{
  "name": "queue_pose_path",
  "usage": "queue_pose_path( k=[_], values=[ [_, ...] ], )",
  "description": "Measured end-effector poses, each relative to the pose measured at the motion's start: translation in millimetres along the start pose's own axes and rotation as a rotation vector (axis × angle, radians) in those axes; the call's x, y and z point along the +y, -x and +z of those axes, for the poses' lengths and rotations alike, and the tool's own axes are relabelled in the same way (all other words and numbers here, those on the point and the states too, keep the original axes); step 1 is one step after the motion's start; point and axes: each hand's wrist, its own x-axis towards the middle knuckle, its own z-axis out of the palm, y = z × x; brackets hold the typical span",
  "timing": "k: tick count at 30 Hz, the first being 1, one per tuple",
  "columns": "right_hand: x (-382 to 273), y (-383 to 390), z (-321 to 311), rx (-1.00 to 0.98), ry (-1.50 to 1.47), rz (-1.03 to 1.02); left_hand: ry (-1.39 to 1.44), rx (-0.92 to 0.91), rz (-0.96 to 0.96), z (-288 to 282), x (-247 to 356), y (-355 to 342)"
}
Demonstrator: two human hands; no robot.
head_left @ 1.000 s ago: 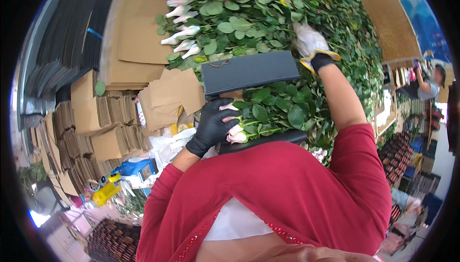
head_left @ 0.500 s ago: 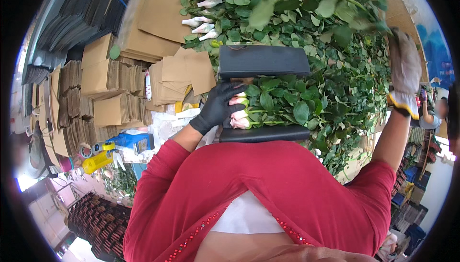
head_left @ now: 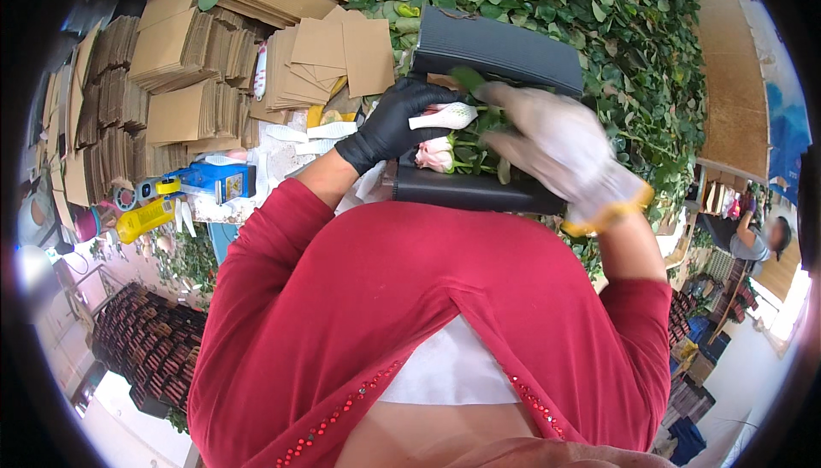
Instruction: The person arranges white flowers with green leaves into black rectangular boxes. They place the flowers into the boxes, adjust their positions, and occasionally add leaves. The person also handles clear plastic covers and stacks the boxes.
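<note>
Rose (head_left: 438, 154): pink bud lying between two black trays (head_left: 496, 49), stem running right. Left hand (head_left: 389, 126), black-gloved, curled on the buds at left; right hand (head_left: 556, 147), white-gloved, loosely spread over the stems.

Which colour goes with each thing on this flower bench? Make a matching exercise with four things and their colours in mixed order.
Things:
1. left hand's glove
2. right hand's glove
3. tape dispenser
4. squeeze bottle

Colours:
A. yellow
B. black
C. blue
D. white with a yellow cuff

Pairs: 1-B, 2-D, 3-C, 4-A
</note>
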Motion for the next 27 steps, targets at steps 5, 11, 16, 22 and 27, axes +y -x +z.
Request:
queue_pose_path(
  k=[5,11,16,22,27],
  values=[
    [19,-29,57,-0.075,0.343,-0.040,0.042,-0.024,-0.061,-6,20,-5],
    [21,-8,-5,-0.314,0.599,0.201,0.023,0.032,-0.035,0,4,3],
    [9,-36,48,-0.003,0.436,0.047,-0.092,-0.011,0.133,-3,-2,3],
    [22,-49,84,0.212,0.560,-0.150,-0.523,-0.094,-0.009,-6,14,6],
    [23,-50,93,0.208,0.553,-0.137,-0.329,-0.072,0.049,-5,0,4]
  ],
)
